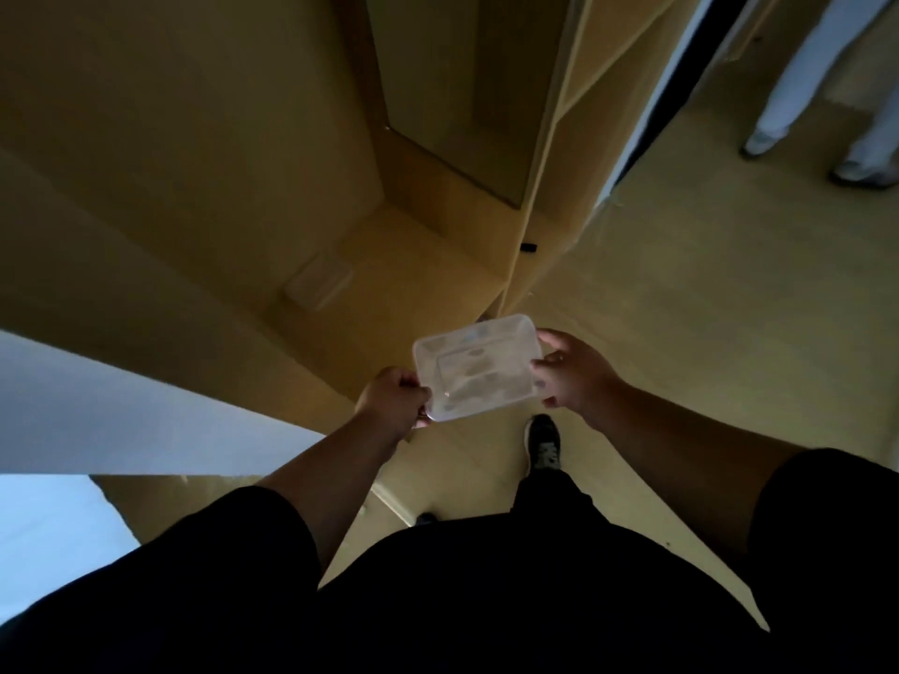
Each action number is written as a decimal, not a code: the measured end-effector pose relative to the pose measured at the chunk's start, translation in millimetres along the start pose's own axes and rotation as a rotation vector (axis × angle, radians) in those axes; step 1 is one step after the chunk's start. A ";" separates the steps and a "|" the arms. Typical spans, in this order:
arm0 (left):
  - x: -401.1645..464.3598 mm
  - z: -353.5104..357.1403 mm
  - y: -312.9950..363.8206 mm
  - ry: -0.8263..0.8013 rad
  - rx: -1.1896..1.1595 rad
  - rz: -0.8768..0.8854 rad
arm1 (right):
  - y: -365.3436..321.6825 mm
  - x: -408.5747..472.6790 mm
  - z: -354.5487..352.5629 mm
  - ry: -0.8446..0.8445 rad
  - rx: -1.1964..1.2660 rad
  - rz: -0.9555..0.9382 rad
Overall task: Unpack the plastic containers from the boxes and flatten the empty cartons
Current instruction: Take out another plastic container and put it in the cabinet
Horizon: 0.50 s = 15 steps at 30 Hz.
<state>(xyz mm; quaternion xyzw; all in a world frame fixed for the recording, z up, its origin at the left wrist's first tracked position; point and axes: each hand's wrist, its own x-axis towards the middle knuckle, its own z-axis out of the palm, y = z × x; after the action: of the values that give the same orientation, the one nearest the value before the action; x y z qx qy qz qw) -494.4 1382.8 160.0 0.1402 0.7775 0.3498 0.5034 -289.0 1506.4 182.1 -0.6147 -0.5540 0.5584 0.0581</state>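
- The big open carton (pixel 204 177) stood in front of me.
- I held the clear plastic container (pixel 476 367) beside it, above the floor.
- My left hand (pixel 394 398) pinched one corner, fingers curled; my right hand (pixel 574 374) gripped the opposite end.
- Slick plastic could have slipped from that pinch.

The container (pixel 476 367) is clear, faintly milky plastic. The cartons (pixel 194 153) are plain tan cardboard, one carrying a pale label (pixel 318 280). The floor (pixel 705 304) is light yellowish wood (grain barely showing). Sleeves (pixel 253 537) are black; the shoe (pixel 543 442) is black with grey marks.
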 end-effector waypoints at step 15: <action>63.0 8.6 64.6 0.464 -0.500 -0.183 | -134.2 158.0 2.5 -0.404 -0.260 -0.095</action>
<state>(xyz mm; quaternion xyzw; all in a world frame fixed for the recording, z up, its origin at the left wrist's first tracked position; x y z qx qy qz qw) -524.1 1468.4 159.0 -0.1408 0.7709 0.5054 0.3612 -411.2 1673.8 175.5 -0.4662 -0.6499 0.5905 -0.1075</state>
